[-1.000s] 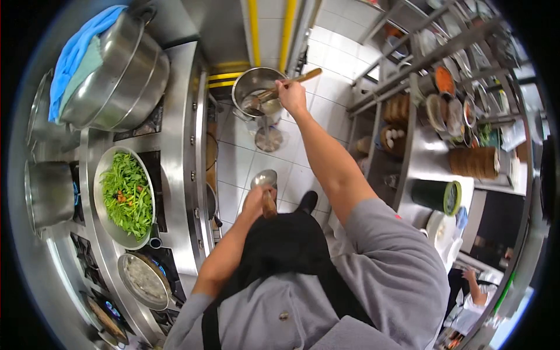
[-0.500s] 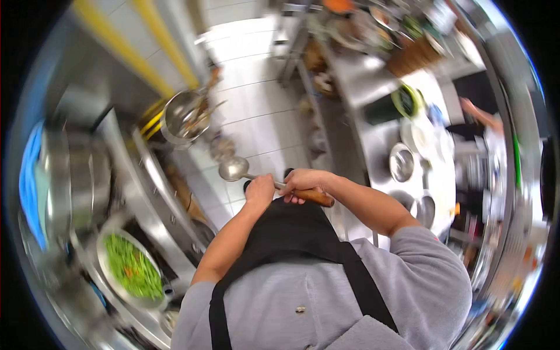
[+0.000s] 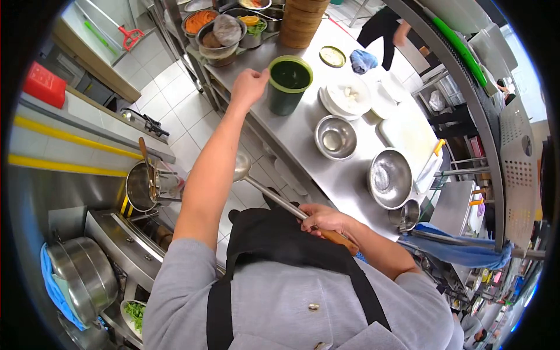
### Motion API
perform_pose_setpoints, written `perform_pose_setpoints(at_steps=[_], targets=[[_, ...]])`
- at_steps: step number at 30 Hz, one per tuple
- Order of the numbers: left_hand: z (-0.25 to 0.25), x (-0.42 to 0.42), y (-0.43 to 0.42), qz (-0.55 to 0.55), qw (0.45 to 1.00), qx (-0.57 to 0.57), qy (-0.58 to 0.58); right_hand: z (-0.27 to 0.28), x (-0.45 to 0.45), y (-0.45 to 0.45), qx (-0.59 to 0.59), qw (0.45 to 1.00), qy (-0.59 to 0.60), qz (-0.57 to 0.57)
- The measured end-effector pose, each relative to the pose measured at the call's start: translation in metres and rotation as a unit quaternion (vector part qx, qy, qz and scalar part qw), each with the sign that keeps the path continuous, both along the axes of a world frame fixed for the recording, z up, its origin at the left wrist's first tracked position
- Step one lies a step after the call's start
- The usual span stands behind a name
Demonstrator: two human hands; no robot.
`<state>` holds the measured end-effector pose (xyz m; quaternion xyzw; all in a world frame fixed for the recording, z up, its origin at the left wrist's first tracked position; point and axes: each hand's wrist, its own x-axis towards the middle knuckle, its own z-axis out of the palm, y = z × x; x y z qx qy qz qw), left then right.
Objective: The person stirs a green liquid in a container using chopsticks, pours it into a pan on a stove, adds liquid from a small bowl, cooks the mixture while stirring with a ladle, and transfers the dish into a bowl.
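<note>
The tub looks plastic, smooth and glossy, the bench shiny metal. Beyond the tub, the steamer looks matt wood; nearer than the tub, the ladle is metal, its handle smooth wood.

Illumination is bright, cool white and largely even. Glare appears on the steel worktop; narrow highlights run along the ladle and the large pot. Shadow darkens the area below the worktop. Wide-angle distortion bends the shelf rail. Corners fall to black with blue fringing. Central detail is sharp; the periphery is soft.
</note>
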<state>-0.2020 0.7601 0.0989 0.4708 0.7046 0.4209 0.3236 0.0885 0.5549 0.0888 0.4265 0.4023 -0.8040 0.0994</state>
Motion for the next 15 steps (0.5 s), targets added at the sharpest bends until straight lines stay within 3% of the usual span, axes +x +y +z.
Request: perform_pose_setpoints(at_steps=[1,5,8,15], targets=[[0.000,0.005,0.007,0.009,0.998,-0.043,-0.035,-0.001,0.006,0.004,0.010,1.000,0.000,0.003],[-0.006,0.022,0.017,0.059,0.996,-0.041,-0.059,-0.007,0.029,0.024,0.015,1.000,0.008,0.026],[-0.004,0.026,0.019,0.079,0.995,-0.058,0.004,-0.007,0.038,0.043,0.010,0.998,0.004,0.067],[-0.009,0.031,0.026,0.078,0.996,-0.039,0.024,0.003,0.043,0.065,0.000,0.993,-0.002,0.118]])
